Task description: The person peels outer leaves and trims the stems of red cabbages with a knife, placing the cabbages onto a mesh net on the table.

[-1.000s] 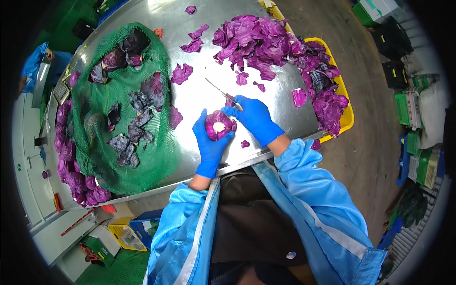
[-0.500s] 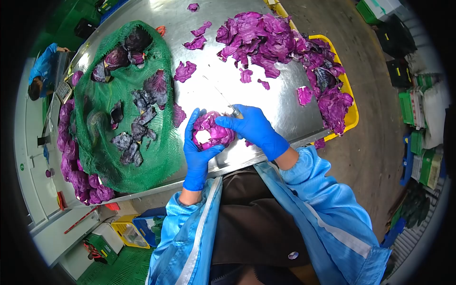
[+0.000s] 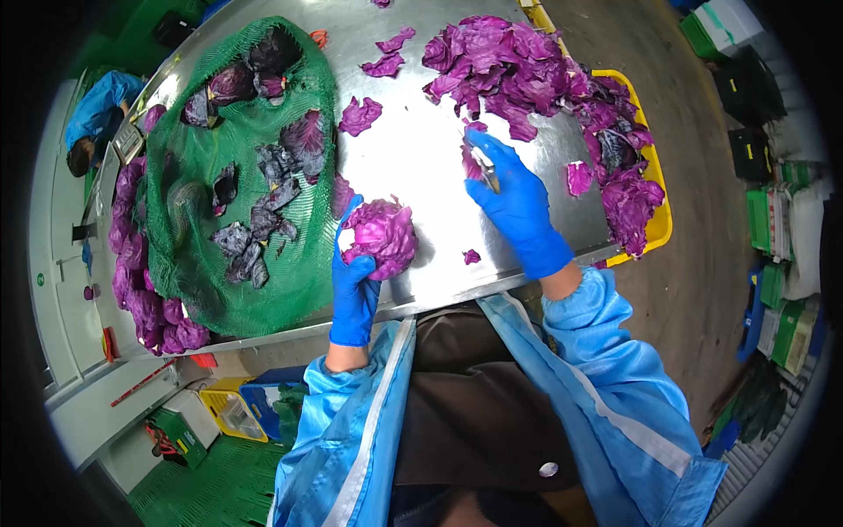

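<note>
My left hand [image 3: 354, 285], in a blue glove, is wrapped round a red cabbage [image 3: 386, 239] just above the metal table's near side. The cabbage's pale cut base faces left, partly behind my fingers. To its right, my blue-gloved right hand [image 3: 520, 204] grips a knife [image 3: 492, 182]; part of the handle shows and most of the blade is hidden. A loose purple leaf [image 3: 471, 161] is at the thumb and fingertips of that hand, and I cannot tell whether it is pinched or lies behind them. A small leaf scrap [image 3: 471, 256] lies on the table between my hands.
A green net bag [image 3: 198, 290] with dark cabbages and withered leaves spreads at left. Peeled cabbages [image 3: 145, 307] line the left edge. A leaf pile [image 3: 500, 66] reaches a yellow crate [image 3: 659, 206] at right. A person in blue [image 3: 97, 110] bends at far left.
My right hand has moved away from the cabbage, right and up, with the knife. My left hand has turned the cabbage, so its purple side now faces up. The view has shifted slightly.
</note>
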